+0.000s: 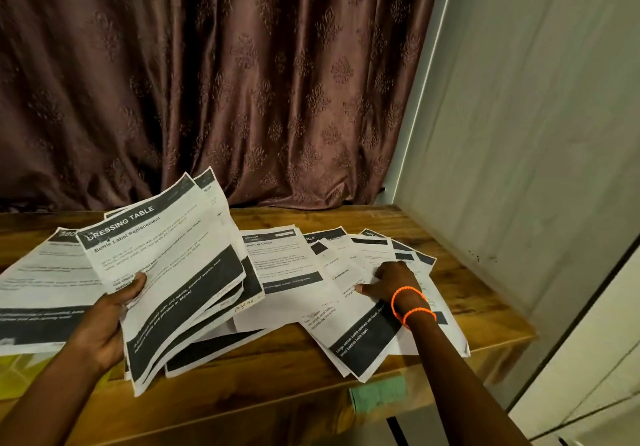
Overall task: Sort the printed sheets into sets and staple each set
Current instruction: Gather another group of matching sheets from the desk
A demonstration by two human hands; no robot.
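Several printed sheets point(166, 269) sit clamped in the left hand point(107, 321), thumb pressed on top of the front page, fingers curled underneath and out of sight. That front page reads "DRESSING TABLE" in a dark header band, with "Bottle Label Replacement" beneath it, and the bundle tilts up off the table point(450, 272), its lower corners sagging past the palm. One page behind carries a handwritten note near its lower edge, too small to read with certainty.

Over by the right hand point(391, 283) there's a fan of loose sheets point(287, 265) spread flat on the table, overlapping each other, all with the same dark bands. The right hand lies palm-down on that fan, fingers spread and pressing the paper, thumb stretched toward the left hand; it pins the pages rather than closing round any of them. Two orange bands point(412, 307) ring the right wrist.

Out beyond the left hand's knuckles, another sheet point(45, 289) lies flat on the table, partly tucked under the held bundle. Just below the right forearm, a green tag point(379, 393) is stuck on the table's front edge.

Farther off, past both hands, a brown patterned curtain point(207, 82) hangs behind the table, and a pale wall point(536, 134) rises on the right hand's outer side.
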